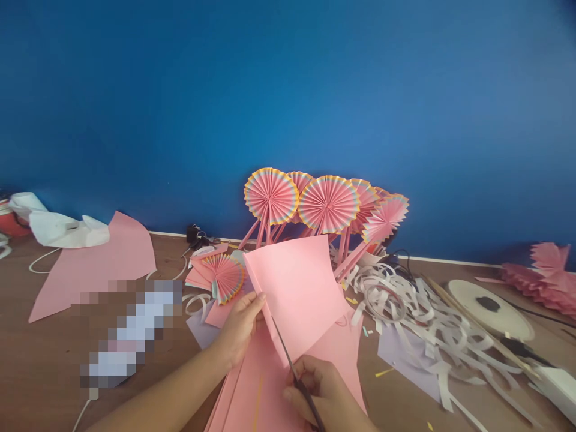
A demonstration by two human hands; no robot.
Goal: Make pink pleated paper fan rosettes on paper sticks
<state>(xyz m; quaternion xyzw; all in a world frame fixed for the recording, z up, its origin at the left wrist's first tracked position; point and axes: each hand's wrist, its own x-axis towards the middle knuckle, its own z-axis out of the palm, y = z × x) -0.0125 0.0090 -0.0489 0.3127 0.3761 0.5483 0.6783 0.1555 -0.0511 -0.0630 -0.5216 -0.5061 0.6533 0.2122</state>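
A pink sheet of paper (297, 288) with a narrow fold along its left edge is held up in front of me. My left hand (245, 327) is closed on that folded edge, thumb on top. My right hand (317, 387) is closed around the dark handles of a pair of scissors (285, 351). The scissor blade lies along the lower left of the sheet, by the fold; whether it is cutting I cannot tell. Beneath both hands lies a stack of pink paper (252, 390).
Pleated pink paper rosettes (328, 204) on rolled sticks stand against the blue wall (288, 90). A pleated fan (222, 277) lies at left. Curled white paper strips (405, 300) heap up at right, beside a round white disc (490, 309). A large pink sheet (103, 264) lies far left.
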